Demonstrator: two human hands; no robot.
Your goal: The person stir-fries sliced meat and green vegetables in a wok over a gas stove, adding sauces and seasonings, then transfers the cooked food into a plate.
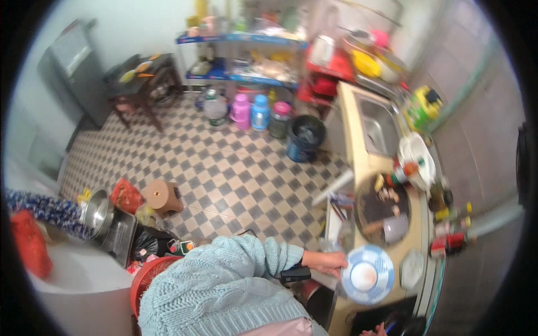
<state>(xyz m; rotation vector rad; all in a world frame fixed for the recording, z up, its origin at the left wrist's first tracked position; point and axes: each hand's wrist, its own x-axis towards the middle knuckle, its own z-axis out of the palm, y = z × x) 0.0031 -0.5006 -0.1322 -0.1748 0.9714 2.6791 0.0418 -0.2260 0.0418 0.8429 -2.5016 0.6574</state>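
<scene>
My left hand [325, 262], in a pale blue knit sleeve, grips the near rim of a blue-and-white patterned plate [378, 292] over the counter. Something pale and pinkish, too blurred to name, shows in the plate's middle. Only part of my right hand [375, 330] is visible, at the bottom edge beside a dark object with a blue glint; its grip is cut off. Just beyond the plate, a round dark chopping board [374, 204] carries a cleaver [395, 229] and several pale chopped pieces [387, 194].
An open drawer [335, 229] juts out below the board. A steel sink [378, 126] is set farther along the counter [353, 138]. Bottles [439, 195] line the wall side. On the tiled floor [235, 180] stand a dark bucket [306, 138] and a brown stool [162, 196].
</scene>
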